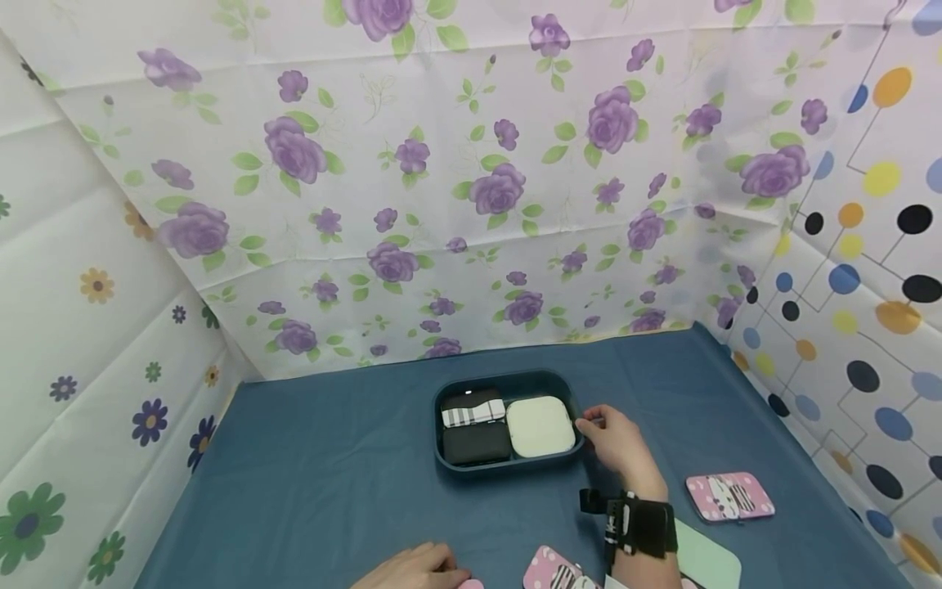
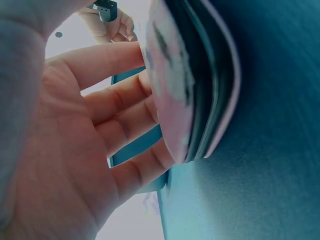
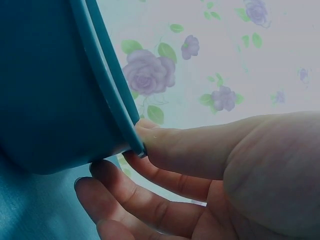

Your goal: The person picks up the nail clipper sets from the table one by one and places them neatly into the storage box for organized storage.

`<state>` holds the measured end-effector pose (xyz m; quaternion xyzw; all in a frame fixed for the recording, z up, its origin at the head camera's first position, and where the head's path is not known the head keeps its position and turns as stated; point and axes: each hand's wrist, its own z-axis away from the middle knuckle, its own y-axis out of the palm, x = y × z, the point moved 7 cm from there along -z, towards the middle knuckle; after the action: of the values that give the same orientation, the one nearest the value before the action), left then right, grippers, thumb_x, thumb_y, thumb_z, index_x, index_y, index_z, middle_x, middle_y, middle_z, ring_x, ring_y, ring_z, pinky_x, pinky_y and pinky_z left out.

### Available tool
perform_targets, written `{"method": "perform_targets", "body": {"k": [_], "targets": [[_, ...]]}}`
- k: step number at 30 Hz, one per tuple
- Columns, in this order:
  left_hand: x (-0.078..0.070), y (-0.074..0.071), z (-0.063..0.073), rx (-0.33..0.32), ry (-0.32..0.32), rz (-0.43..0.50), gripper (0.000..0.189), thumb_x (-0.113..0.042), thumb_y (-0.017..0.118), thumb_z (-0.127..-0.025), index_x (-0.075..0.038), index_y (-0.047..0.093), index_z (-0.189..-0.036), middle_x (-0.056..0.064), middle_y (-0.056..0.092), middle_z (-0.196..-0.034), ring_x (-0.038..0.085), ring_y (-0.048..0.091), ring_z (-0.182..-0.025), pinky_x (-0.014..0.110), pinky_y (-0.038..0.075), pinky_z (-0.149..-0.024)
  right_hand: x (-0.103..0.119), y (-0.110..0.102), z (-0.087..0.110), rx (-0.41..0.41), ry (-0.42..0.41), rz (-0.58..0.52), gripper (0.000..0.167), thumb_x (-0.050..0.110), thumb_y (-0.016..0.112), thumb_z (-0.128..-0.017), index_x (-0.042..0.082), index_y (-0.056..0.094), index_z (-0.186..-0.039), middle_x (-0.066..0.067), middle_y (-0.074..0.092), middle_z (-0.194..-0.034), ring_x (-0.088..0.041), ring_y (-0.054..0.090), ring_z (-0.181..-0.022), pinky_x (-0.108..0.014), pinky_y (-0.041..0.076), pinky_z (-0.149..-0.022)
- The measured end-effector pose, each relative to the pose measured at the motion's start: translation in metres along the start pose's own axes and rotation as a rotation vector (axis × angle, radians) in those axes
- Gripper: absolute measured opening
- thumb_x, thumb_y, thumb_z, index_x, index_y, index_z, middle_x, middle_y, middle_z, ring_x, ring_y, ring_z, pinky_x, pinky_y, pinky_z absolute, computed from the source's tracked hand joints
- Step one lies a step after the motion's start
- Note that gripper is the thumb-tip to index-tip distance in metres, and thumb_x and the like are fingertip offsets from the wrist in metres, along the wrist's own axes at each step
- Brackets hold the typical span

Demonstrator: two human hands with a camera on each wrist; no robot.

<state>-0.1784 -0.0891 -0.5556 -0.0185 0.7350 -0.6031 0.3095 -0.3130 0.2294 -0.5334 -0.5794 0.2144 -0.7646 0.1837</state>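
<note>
A dark blue rounded tray (image 1: 508, 469) stands on the cloth. In it lie a black case (image 1: 477, 443), a checked white band (image 1: 473, 413) across another black piece, and a cream rounded case (image 1: 540, 426). My right hand (image 1: 616, 442) pinches the tray's right rim; in the right wrist view the thumb (image 3: 185, 147) lies along the rim and the fingers curl below it. Low in the head view my left hand (image 1: 415, 567) holds a pink patterned case (image 2: 170, 95) with a dark side edge. Its fingers (image 2: 127, 117) meet the case's face; its thumb tip is hidden.
To the right lies a pink spotted case (image 1: 730, 496) with a cartoon figure and stripes. Another pink case (image 1: 552, 568) is cut off at the bottom edge. A mint green case (image 1: 708, 556) lies partly behind the right forearm. Flowered sheets (image 1: 412, 196) wall the back and sides.
</note>
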Motion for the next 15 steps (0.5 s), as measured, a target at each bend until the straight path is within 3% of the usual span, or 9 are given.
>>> {"method": "perform_targets", "body": {"k": [7, 12, 15], "targets": [[0.0, -0.002, 0.0, -0.003, -0.013, 0.023, 0.034, -0.037, 0.058, -0.113, -0.016, 0.075, -0.133, -0.012, 0.062, -0.108, -0.008, 0.049, -0.087, 0.009, 0.042, -0.071, -0.001, 0.0, 0.001, 0.002, -0.003, -0.018, 0.038, 0.027, 0.057, -0.113, -0.001, 0.06, -0.139, -0.023, 0.065, -0.126, -0.033, 0.069, -0.104, -0.049, 0.055, -0.083], [0.001, -0.007, -0.003, 0.035, -0.032, 0.083, 0.038, -0.039, 0.057, -0.113, -0.016, 0.073, -0.137, -0.012, 0.061, -0.11, -0.007, 0.05, -0.09, 0.012, 0.045, -0.073, -0.003, 0.001, 0.0, 0.007, -0.001, -0.02, 0.039, 0.028, 0.057, -0.113, -0.001, 0.059, -0.14, -0.023, 0.065, -0.128, -0.033, 0.069, -0.105, -0.049, 0.055, -0.084], [0.001, -0.013, -0.005, 0.031, -0.009, 0.095, 0.033, -0.033, 0.056, -0.114, -0.017, 0.071, -0.138, -0.013, 0.059, -0.107, -0.007, 0.048, -0.088, 0.012, 0.044, -0.073, -0.003, 0.001, -0.001, 0.003, -0.003, -0.016, 0.039, 0.028, 0.057, -0.113, 0.0, 0.06, -0.14, -0.022, 0.065, -0.127, -0.033, 0.069, -0.104, -0.049, 0.054, -0.083]]}}
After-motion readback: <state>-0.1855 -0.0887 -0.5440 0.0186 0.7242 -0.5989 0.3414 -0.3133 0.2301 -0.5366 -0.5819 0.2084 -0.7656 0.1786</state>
